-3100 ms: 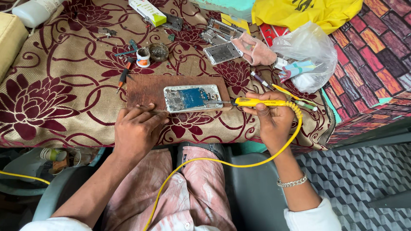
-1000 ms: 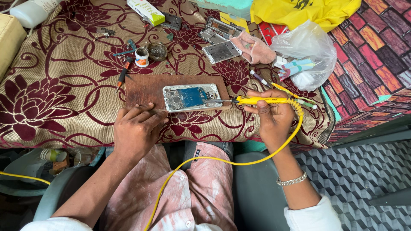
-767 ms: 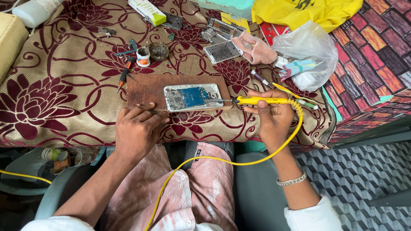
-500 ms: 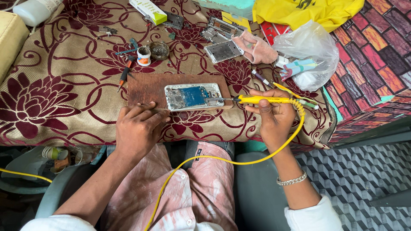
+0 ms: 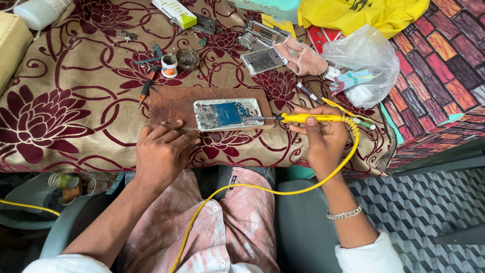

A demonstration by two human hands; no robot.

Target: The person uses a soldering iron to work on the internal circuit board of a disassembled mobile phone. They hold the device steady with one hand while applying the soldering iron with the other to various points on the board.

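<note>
An opened phone [image 5: 228,114] with a blue part inside lies on a brown wooden board [image 5: 172,103] on the patterned cloth. My right hand [image 5: 323,141] grips a yellow soldering iron [image 5: 310,118]. The iron's metal tip touches the phone's right end. A yellow cable [image 5: 283,188] runs from the iron down across my lap. My left hand [image 5: 162,151] rests at the board's front edge, left of the phone. Its fingers are curled and seem to pinch a thin wire that points toward the phone.
Behind the board lie a red-handled tool [image 5: 146,88], a small white pot [image 5: 170,64] and a round tin [image 5: 188,58]. Further back are phone frames [image 5: 262,59], a pink cloth [image 5: 303,55], a clear plastic bag [image 5: 364,63], a yellow cloth [image 5: 364,12] and a white-green box [image 5: 175,11].
Almost nothing has moved. Both hands stay in place, with the iron's tip held at the phone's right end; only the view shifts slightly.
</note>
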